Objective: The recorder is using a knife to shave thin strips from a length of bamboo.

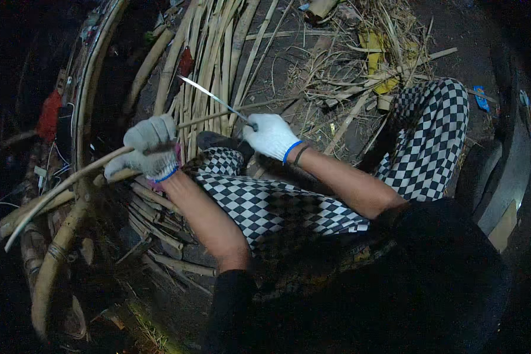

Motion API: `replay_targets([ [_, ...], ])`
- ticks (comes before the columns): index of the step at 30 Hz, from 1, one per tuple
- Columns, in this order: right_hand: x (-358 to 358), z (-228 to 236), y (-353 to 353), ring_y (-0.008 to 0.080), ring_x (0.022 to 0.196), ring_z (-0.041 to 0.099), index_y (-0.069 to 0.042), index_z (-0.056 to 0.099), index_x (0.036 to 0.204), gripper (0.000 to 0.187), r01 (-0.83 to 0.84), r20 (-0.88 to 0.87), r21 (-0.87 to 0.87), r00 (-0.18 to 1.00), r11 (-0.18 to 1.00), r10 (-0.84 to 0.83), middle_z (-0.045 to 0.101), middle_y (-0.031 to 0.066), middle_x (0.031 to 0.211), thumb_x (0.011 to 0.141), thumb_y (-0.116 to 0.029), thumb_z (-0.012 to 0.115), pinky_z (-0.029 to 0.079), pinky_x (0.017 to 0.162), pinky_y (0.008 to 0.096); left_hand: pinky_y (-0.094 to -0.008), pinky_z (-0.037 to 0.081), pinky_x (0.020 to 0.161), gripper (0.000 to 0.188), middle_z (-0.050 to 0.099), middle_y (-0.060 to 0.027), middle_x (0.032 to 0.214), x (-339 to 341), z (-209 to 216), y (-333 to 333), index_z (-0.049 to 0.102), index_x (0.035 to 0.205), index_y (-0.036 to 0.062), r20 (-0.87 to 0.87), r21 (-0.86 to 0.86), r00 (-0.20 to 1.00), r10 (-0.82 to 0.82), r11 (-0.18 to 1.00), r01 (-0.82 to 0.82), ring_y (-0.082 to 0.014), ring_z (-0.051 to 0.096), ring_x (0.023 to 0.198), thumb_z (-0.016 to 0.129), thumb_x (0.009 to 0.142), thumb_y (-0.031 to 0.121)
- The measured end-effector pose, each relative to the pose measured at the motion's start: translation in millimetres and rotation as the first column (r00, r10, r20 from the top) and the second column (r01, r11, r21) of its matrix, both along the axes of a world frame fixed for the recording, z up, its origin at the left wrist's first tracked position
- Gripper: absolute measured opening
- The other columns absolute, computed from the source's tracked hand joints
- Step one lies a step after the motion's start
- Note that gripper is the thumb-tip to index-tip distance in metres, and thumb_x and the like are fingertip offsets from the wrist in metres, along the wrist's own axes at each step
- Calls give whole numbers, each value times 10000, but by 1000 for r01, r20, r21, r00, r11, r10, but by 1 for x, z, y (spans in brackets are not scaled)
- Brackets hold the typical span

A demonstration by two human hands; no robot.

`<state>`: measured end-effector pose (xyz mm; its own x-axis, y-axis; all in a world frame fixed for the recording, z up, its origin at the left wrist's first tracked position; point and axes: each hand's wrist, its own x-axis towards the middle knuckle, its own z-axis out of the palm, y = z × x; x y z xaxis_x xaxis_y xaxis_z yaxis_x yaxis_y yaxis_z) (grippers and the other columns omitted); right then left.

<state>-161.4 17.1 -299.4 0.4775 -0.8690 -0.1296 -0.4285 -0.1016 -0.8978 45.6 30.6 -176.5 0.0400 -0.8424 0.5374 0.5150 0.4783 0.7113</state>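
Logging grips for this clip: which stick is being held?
The long slender stick running through the left hand; those in the pile ahead lie unheld.

1. Our gloved left hand [149,146] grips a long, thin stick [71,179], which slopes down toward the left rim.
2. Our gloved right hand [271,135] holds a narrow knife [209,94], its blade pointing up-left across the stick; whether they touch, we cannot tell.
3. Before us lie pale split strips [218,53], with yellow scraps [373,50] among straw [395,23] to their right.
4. We wear checkered trousers [277,200].
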Motion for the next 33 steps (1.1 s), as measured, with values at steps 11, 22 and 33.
replay_targets([
  [11, -9, -25, -5, 428, 792, 610, 11, 636, 786, 317, 74, -100, 108, 993, 991, -63, 620, 268, 806, 815, -260, 474, 492, 766, 484, -305, 197, 436, 718, 245, 36, 461, -9, -2, -1, 318, 554, 149, -84, 18, 996, 28, 999, -27, -115, 205, 390, 414, 688, 847],
  [22, -7, -22, 8, 421, 798, 612, -24, 640, 852, 317, 30, 33, 5, 999, 1000, -30, 633, 237, 827, 811, -312, 514, 495, 754, 491, -309, 172, 449, 744, 264, 34, 446, -3, -3, 1, 343, 526, 155, -75, 95, 995, 68, 994, -60, -122, 205, 399, 421, 634, 888],
  [33, 5, -6, 5, 416, 780, 618, -30, 628, 860, 304, -72, 89, -191, 992, 979, 90, 628, 247, 802, 779, -301, 516, 502, 732, 485, -298, 169, 447, 738, 240, 55, 452, 2, -2, 3, 338, 531, 161, -75, 67, 995, -67, 995, 72, -111, 177, 398, 464, 611, 883],
])
